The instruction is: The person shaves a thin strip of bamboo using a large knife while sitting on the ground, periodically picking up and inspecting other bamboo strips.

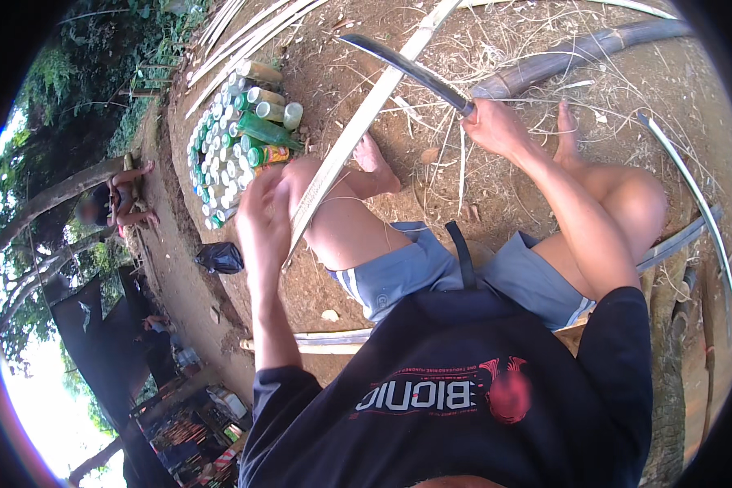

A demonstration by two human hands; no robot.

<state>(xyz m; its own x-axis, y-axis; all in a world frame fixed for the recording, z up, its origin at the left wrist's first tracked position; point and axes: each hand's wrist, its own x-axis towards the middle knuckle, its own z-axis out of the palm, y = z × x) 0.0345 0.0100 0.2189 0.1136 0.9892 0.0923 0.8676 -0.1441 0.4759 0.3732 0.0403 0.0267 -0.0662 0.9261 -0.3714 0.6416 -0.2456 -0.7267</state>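
My right hand (496,128) is wrapped around the handle of a machete (411,68). Its long dark blade points to the upper left and crosses over a pale split bamboo strip (358,122). The strip slants from the top of the view down across my bent left leg. Beside its lower end is my left hand (262,210), smeared by motion; whether its fingers grip the strip I cannot tell. Under the blade and around my feet, thin bamboo shavings (529,110) lie scattered on the dirt.
Many plastic bottles (264,128) are packed together left of my feet. A thick bamboo pole (581,58) lies at upper right, and more split strips (256,45) at upper left. A black plastic bag (220,258) is on the ground. Another person (122,199) sits far left.
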